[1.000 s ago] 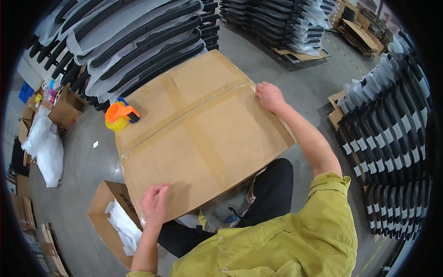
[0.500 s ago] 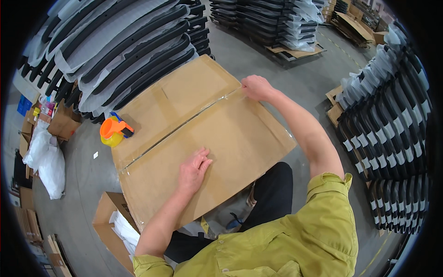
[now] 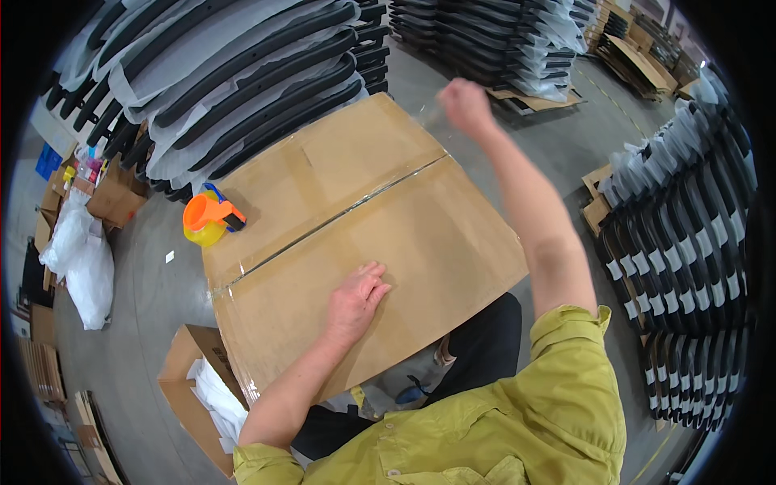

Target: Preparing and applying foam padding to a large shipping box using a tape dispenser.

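Observation:
A large flat cardboard box (image 3: 323,234) lies in front of me, with clear tape running along its middle seam. On its lower half rests my left hand (image 3: 356,305), fingers loosely bent and a gap beside the thumb, holding nothing. My right hand (image 3: 467,105) is lifted past the box's far right edge, its fingers closed and blurred by motion. A faint clear wisp shows beside those fingers, too indistinct to name. At the box's left edge stands an orange and blue tape dispenser (image 3: 213,212) with a yellow tape roll.
Stacks of black curved parts with white wrapping rise at the far left (image 3: 242,81), far middle (image 3: 477,40) and right (image 3: 687,259). An open carton (image 3: 190,392) with white material sits at lower left. A white plastic bag (image 3: 81,267) lies on the floor at left.
My right hand has left the seam's right end and moved up and away from the box. My left hand stays on the cardboard; the whole view has shifted slightly.

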`<action>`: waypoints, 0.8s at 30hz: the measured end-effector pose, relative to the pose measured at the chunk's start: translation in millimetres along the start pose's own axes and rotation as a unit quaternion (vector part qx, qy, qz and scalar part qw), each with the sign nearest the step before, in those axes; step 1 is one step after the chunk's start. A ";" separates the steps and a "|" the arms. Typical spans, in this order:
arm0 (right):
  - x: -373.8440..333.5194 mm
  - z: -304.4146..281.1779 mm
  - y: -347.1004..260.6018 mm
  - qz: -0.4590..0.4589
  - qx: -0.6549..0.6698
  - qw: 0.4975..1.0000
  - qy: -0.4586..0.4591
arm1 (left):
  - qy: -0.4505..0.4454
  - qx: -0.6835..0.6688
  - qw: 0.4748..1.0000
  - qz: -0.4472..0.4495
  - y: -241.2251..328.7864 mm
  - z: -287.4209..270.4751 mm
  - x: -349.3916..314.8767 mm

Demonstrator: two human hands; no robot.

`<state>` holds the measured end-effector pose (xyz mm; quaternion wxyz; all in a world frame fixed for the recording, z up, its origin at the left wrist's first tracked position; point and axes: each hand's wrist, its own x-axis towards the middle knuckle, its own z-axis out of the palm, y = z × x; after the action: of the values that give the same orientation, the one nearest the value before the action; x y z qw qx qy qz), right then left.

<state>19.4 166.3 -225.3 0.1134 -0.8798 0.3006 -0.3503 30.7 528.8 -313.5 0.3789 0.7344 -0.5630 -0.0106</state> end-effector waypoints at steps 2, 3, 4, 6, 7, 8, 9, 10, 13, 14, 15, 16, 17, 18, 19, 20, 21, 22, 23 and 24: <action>43.1 -33.3 2.7 0.016 0.094 0.990 0.108 | 0.005 -0.023 1.000 0.003 1.2 2.1 0.0; 58.6 -49.8 -4.4 0.025 0.159 0.974 0.157 | 0.006 -0.024 1.000 0.003 0.1 2.4 -0.6; 62.2 -67.6 -18.4 0.043 0.274 0.954 0.113 | 0.013 -0.022 1.000 0.008 -2.2 1.3 -0.3; 47.5 -96.3 -46.0 0.052 0.331 0.942 0.036 | 0.021 -0.023 0.999 0.013 -4.7 1.4 -1.3; 34.5 -97.3 -55.1 0.045 0.333 0.941 0.034 | 0.032 -0.022 0.999 0.016 -4.7 -1.6 -4.4; 20.3 -95.1 -61.5 0.056 0.357 0.932 -0.032 | 0.042 -0.021 0.999 0.019 -4.3 -4.7 -8.3; 6.2 -97.1 -65.1 0.069 0.376 0.919 -0.096 | 0.047 -0.022 0.998 0.019 -0.8 -6.7 -8.2; -10.8 -99.2 -70.4 0.084 0.384 0.910 -0.135 | 0.036 -0.047 0.998 -0.027 3.3 -10.0 -9.0; -61.3 -107.5 -81.8 0.096 0.429 0.859 -0.261 | 0.062 -0.129 0.979 -0.144 5.6 -17.6 2.5; -76.0 -111.0 -86.8 0.093 0.431 0.856 -0.270 | 0.092 -0.188 0.956 -0.206 4.0 -20.5 11.1; -89.4 -118.5 -90.5 0.103 0.437 0.844 -0.294 | 0.137 -0.236 0.941 -0.201 7.7 -26.5 21.9; -98.1 -123.3 -92.6 0.117 0.441 0.832 -0.317 | 0.178 -0.284 0.922 -0.194 13.0 -32.6 29.6; -102.6 -124.4 -93.4 0.120 0.441 0.830 -0.321 | 0.177 -0.284 0.921 -0.199 13.6 -36.3 30.5; -107.4 -126.4 -93.4 0.120 0.458 0.821 -0.318 | 0.189 -0.321 0.913 -0.167 12.0 -40.4 31.0; -112.3 -128.3 -92.9 0.121 0.475 0.813 -0.315 | 0.201 -0.357 0.902 -0.135 13.5 -43.3 29.1; -118.3 -129.1 -92.6 0.125 0.474 0.813 -0.315 | 0.197 -0.359 0.902 -0.138 18.5 -45.1 23.6; -124.5 -126.5 -94.7 0.118 0.475 0.812 -0.317 | 0.169 -0.362 0.904 -0.154 24.2 -49.8 16.3; -130.6 -124.7 -98.6 0.110 0.476 0.812 -0.320 | 0.143 -0.365 0.904 -0.171 29.3 -54.9 10.7; -138.4 -126.0 -104.3 0.108 0.476 0.810 -0.325 | 0.124 -0.366 0.909 -0.153 37.1 -55.7 9.5; -148.1 -128.3 -120.6 0.094 0.457 0.822 -0.327 | 0.116 -0.361 0.915 -0.137 48.0 -59.0 5.7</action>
<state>-99.2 353.5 -163.5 0.6261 -0.7578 0.1329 -0.1269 19.5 552.4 -241.8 0.6757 0.6138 -0.3666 -0.1794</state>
